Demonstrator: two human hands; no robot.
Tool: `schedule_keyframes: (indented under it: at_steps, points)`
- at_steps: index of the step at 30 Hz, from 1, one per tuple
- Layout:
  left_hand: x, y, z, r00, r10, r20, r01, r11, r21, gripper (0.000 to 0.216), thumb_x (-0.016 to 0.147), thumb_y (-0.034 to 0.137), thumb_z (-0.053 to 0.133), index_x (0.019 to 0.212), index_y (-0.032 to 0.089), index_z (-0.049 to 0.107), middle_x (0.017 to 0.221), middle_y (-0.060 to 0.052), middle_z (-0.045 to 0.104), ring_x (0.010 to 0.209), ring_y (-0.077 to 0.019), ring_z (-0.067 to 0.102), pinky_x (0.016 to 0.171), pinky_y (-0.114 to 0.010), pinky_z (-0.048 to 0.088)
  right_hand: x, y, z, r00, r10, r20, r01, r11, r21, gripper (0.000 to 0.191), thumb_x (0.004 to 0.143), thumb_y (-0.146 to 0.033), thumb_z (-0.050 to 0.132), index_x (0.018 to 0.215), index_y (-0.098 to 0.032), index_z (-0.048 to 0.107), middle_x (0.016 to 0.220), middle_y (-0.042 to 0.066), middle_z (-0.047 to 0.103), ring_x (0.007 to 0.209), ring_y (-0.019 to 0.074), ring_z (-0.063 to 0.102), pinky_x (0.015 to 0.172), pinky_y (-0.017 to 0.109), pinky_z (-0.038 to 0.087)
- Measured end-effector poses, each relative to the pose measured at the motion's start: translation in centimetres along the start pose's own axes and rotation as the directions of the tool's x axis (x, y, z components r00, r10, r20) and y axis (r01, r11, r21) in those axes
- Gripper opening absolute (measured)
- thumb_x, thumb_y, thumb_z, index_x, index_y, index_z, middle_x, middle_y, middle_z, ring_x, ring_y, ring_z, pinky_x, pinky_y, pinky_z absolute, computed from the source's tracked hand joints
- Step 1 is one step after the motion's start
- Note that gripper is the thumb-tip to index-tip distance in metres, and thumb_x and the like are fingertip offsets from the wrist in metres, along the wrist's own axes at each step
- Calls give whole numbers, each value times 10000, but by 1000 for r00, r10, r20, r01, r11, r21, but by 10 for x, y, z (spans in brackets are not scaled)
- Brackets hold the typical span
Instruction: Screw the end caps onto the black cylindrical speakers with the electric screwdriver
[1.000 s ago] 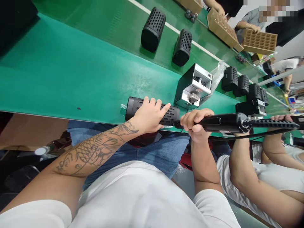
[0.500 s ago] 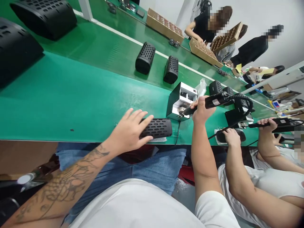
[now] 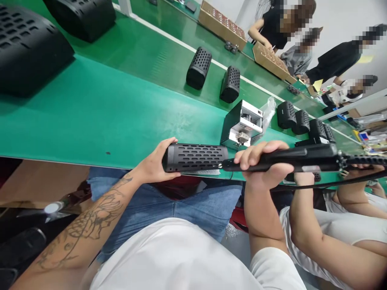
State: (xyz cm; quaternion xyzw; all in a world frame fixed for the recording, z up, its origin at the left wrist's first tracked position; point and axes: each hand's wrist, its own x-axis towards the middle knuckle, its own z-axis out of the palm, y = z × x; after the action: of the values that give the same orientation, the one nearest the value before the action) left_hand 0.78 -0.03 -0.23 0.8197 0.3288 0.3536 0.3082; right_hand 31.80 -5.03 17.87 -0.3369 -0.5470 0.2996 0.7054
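Note:
A long black perforated speaker housing (image 3: 195,157) lies along the near edge of the green bench (image 3: 90,117). My left hand (image 3: 152,164) grips its left end, thumb on top. My right hand (image 3: 262,164) is wrapped round a black electric screwdriver (image 3: 302,158) held level, with its tip against the housing's right end. A cable runs from the screwdriver off to the right.
A black and silver screw feeder box (image 3: 242,125) stands just behind my right hand. More black housings (image 3: 198,67) sit on the conveyor, and large ones (image 3: 27,48) at far left. A neighbour's arm (image 3: 305,217) works close on my right. Other people handle cardboard trays (image 3: 222,24) at the back.
My left hand went from lying flat on the housing to gripping its left end. My right hand brought the screwdriver from the feeder box down to the housing's right end.

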Motion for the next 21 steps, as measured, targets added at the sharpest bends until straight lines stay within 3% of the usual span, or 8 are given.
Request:
schedule_keyframes:
  at_steps: [6,11,15,21]
  points:
    - [-1,-4,2,1000,-10,1,10,1000,2,1345,856,430,1043,1914,253,231,1803,-249,530,1697,-446,574,1431,-661,489,-19,14,38,992,44,122,-50,998,45,570,901,-793,926,902,-302,636,572,-111,587,379,128,545,472,308,584]
    - [0,-5,2,998,66,0,-66,998,-22,1114,948,477,979,1858,268,373,1783,-227,532,1689,-408,570,1439,-632,479,-17,22,41,982,98,164,-105,994,36,581,873,-760,959,848,-293,614,552,-103,604,369,129,555,463,304,600]
    - [1,-4,2,998,58,-9,-58,998,-23,1119,943,520,979,1857,262,388,1761,-218,553,1660,-404,597,1415,-599,514,-20,19,43,962,87,260,-106,993,61,517,892,-634,985,799,-287,613,550,-91,638,377,131,582,471,292,611]
    - [1,-3,1,1000,20,19,-19,1000,-17,1139,941,569,970,1860,261,372,1773,-225,533,1687,-411,561,1437,-608,483,-18,22,42,936,102,336,-128,990,57,500,909,-614,979,793,-290,616,547,-100,607,372,116,545,456,276,575]
